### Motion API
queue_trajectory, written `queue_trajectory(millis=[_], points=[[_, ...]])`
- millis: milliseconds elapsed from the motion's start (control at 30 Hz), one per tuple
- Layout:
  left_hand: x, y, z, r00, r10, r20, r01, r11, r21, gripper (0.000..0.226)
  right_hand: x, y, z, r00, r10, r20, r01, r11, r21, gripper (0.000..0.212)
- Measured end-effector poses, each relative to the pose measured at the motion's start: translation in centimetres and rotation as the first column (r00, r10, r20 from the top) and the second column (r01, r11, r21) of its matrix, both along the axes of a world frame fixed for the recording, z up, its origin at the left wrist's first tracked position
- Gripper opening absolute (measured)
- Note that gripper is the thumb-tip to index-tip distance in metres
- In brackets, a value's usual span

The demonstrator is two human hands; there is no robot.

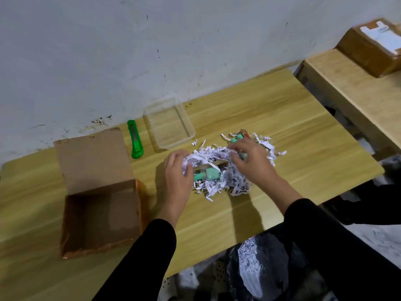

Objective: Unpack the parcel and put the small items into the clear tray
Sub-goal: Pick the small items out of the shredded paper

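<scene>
Two bare hands work a fluffy heap of white shredded paper strips point(219, 170) on your wood-grain table point(282, 127): your left hand point(178, 177) curls around a clump, your right hand point(249, 161) lies spread across the top. Smooth mint-green plastic items point(207, 173) peek out. Just beyond sits the clear rectangular plastic tray point(169, 124); the open brown cardboard box point(99, 196) stands left.

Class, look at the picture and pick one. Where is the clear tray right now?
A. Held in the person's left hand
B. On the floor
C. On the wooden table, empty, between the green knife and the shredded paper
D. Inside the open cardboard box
C: the clear tray sits empty on the table, right of the green utility knife, behind the shredded paper.
</scene>
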State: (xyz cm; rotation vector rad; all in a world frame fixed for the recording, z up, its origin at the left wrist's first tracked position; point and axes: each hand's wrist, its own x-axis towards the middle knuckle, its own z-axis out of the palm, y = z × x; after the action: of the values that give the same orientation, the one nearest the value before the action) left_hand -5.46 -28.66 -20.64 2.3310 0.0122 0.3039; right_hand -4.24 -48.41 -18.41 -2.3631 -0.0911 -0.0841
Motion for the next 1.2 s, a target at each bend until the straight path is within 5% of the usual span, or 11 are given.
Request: queue_trajectory(millis=[133, 400, 700, 833, 933, 1200], points=[[-0.4, 0.6, -2.0, 0.981, -0.175, -0.079, 0.180, 0.982, 0.062, 0.026, -0.1, 3.8, -1.8, 0.927, 0.374, -0.041, -0.376, 0.916, -0.137, 0.022], [0.6, 0.8, -2.4, 0.951, -0.166, -0.261, 0.196, 0.976, 0.092, 0.035, 1.2, -0.2, -2.3, 0.968, 0.245, -0.057, -0.251, 0.929, -0.271, 0.019], [0.4, 1.5, -3.2, 0.947, -0.111, -0.301, 0.121, 0.992, 0.015, 0.039, 1.0, 0.3, -0.5, 0.967, 0.253, 0.039, -0.239, 0.946, -0.217, 0.017], [-0.2, 2.1, -4.0, 0.961, -0.077, -0.265, 0.106, 0.990, 0.098, 0.035, 1.1, 3.3, -0.7, 0.902, 0.416, -0.114, -0.431, 0.882, -0.193, 0.029], [-0.6, 2.2, -4.3, 0.960, -0.078, -0.269, 0.119, 0.983, 0.139, 0.037, 1.3, 3.8, -1.1, 0.885, 0.381, -0.267, -0.442, 0.868, -0.227, 0.047], [-1.1, 1.6, -4.4, 0.958, -0.037, -0.284, 0.102, 0.971, 0.218, 0.045, 1.6, 3.1, -1.3, 0.878, 0.345, -0.331, -0.427, 0.878, -0.217, 0.055]])
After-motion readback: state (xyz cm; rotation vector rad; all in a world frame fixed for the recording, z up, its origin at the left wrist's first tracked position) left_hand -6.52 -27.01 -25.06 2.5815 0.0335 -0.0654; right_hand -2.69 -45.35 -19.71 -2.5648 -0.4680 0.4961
